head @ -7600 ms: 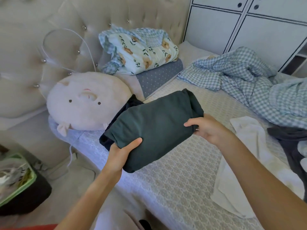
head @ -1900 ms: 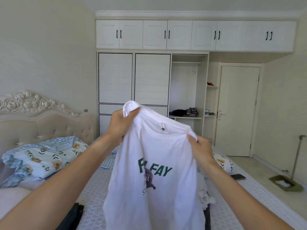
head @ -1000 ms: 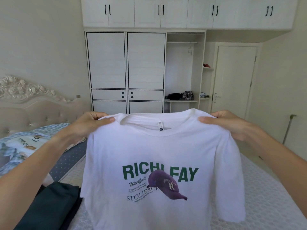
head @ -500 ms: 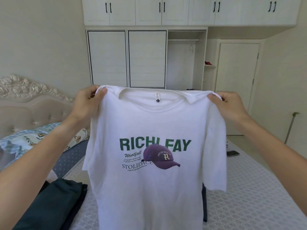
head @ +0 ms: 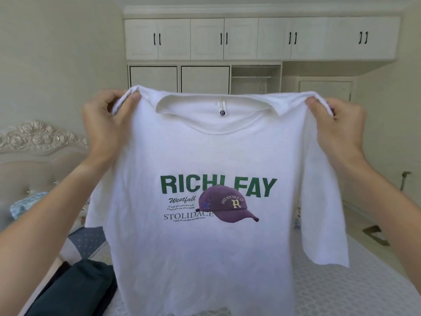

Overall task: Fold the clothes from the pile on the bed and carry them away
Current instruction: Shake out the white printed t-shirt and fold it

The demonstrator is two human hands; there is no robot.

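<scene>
A white T-shirt (head: 205, 156) with green lettering and a purple cap print hangs spread out in front of me, printed side facing me. My left hand (head: 107, 124) pinches its left shoulder and my right hand (head: 337, 128) pinches its right shoulder, both raised at chest height. The shirt hangs above the bed (head: 353, 293) and hides most of it, including the rest of the pile. A folded dark green garment (head: 75, 288) lies on the bed at lower left.
A padded headboard (head: 34, 160) and a patterned pillow (head: 27, 204) are at the left. White wardrobes (head: 205, 39) line the far wall, with an open shelf section (head: 255, 78). A dustpan (head: 376, 233) sits on the floor at right.
Both hands have lifted the T-shirt higher and closer to me, holding it taut by the shoulders. Earlier I held the folded dark green garment, which now lies on the bed.
</scene>
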